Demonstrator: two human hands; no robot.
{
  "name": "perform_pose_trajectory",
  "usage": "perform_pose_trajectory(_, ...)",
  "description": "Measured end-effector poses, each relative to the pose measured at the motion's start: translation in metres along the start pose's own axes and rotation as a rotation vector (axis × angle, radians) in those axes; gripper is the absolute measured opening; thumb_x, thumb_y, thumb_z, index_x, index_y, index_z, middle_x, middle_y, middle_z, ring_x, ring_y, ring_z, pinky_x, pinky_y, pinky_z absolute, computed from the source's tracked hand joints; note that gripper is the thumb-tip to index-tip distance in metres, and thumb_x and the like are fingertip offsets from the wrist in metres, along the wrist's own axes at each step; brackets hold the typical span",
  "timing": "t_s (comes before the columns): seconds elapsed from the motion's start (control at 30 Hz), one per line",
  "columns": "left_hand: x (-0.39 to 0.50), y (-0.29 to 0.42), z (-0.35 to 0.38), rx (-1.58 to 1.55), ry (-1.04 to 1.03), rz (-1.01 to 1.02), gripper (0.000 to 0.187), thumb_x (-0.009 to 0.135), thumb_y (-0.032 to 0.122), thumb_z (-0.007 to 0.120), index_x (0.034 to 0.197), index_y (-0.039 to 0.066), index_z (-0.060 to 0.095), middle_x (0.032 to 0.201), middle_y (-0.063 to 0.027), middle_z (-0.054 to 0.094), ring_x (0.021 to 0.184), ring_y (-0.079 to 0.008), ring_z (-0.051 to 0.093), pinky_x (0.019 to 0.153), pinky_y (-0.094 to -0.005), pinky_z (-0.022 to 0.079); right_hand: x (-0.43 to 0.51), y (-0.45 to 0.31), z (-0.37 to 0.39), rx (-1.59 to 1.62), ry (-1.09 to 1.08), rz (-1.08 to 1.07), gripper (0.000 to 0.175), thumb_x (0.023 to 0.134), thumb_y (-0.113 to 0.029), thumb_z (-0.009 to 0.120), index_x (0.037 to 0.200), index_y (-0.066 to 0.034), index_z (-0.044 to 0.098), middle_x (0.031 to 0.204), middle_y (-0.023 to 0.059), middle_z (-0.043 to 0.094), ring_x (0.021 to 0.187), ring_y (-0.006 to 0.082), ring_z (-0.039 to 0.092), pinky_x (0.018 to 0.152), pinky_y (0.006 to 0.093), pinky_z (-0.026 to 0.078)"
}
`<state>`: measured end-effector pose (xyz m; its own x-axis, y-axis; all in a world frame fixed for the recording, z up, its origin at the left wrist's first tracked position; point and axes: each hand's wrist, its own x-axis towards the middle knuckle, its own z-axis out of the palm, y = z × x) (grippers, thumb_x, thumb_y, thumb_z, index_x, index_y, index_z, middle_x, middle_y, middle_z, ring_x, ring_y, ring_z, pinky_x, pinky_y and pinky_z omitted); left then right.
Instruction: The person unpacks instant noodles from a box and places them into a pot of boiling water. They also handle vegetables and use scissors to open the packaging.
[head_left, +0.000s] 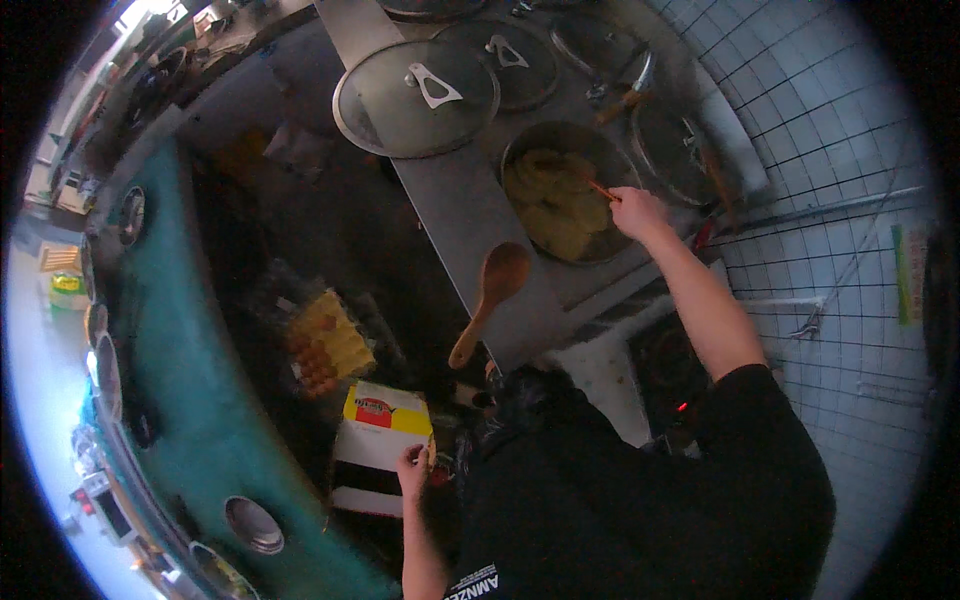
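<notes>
My right hand (640, 214) grips a thin reddish-brown chopstick (602, 189); whether there is a second one I cannot tell. Its tip reaches into a wide round pan (626, 161) set in the metal counter. Pale yellowish-green food (559, 206) lies in the pan, too dim to name. My left hand (413, 463) hangs low, fingers loosely curled and apart, with nothing visible in it. Behind that hand is a white, yellow and red cardboard box (375, 442). A wooden spoon (504, 274) rests on the counter, its handle jutting past the edge.
Glass lids (382, 97) with metal handles cover the counter's far end. Another lid (671, 154) stands beside the pan. Left is a green counter (176, 322) with a round metal-rimmed opening (255, 525). Egg trays (334, 330) sit low between the counters. A tiled wall (825, 142) bounds the right.
</notes>
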<state>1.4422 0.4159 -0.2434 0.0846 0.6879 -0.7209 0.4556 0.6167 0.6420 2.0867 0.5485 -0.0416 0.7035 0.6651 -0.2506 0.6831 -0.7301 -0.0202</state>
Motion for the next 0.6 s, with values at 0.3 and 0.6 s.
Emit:
perform_pose_trajectory(0.3, 0.000, -0.021, -0.001, -0.001, 0.020, -0.076, 0.027, 0.091, 0.018, 0.069, 0.110, -0.001, 0.069, 0.098, -0.0133, 0.071, 0.090, -0.0211, 0.067, 0.082, -0.0330, 0.053, 0.013, 0.021, -0.025, 0.041, -0.055, -0.092, 0.033, 0.090, -0.028, 0.062, 0.120, -0.0217, 0.072, 0.115, 0.0129, 0.071, 0.106, 0.0365, 0.067, 0.094, 0.0469, 0.053)
perform_pose_trajectory(0.6, -0.003, 0.021, 0.004, 0.054, -0.025, 0.016, 0.033, 0.097, 0.028, 0.065, 0.111, -0.002, 0.068, 0.097, -0.0090, 0.070, 0.088, -0.0163, 0.065, 0.079, -0.0312, 0.051, -0.056, 0.027, -0.044, 0.351, 0.124, -0.132, 0.033, 0.091, -0.026, 0.066, 0.121, -0.0132, 0.071, 0.111, 0.0158, 0.072, 0.101, 0.0339, 0.069, 0.087, 0.0419, 0.055)
